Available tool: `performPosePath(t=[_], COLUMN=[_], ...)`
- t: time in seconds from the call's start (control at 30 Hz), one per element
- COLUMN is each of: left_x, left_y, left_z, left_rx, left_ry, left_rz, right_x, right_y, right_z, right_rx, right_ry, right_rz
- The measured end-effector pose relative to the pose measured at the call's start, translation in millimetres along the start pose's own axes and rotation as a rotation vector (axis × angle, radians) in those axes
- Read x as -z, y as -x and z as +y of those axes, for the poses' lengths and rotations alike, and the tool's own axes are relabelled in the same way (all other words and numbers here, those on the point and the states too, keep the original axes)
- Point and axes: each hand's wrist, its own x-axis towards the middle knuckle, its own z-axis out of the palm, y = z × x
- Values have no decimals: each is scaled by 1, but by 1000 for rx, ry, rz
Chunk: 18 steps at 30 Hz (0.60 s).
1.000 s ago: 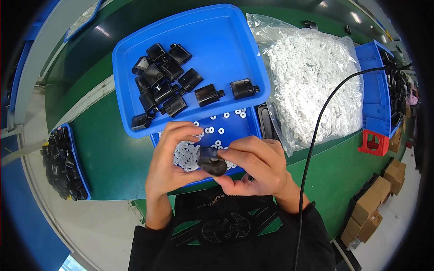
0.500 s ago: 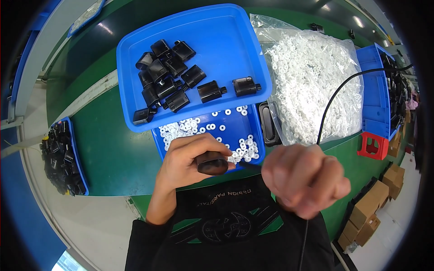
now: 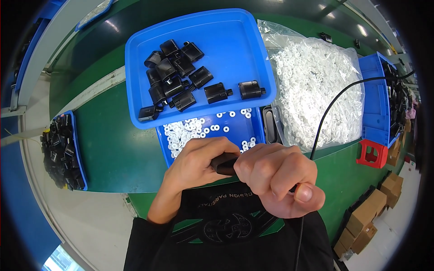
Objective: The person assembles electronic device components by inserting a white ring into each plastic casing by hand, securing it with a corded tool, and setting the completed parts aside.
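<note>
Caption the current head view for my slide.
Left hand holds a black part beside the closed right hand, near a blue tray of white rings.

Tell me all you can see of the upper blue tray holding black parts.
The upper blue tray looks like plastic: shallow, rounded at the corners, with a raised rim. Black parts lie inside, mostly at its left; its far right is bare. Its near edge overlaps a lower blue tray. A clear bag lies beside its right edge; whether they touch is unclear.
</note>
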Motion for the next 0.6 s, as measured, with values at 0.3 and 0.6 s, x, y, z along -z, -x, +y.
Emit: performPosePath(t=[0.3, 0.6], left_x=[-6, -5], left_y=[-1, -7], left_z=[-2, -8], left_rx=[-4, -98], left_ry=[-129, -25], left_rz=[35, 81], right_x=[26, 1], right_y=[-3, -15], right_z=[14, -19], right_rx=[-24, -54], right_ry=[8, 74], right_rz=[-150, -68])
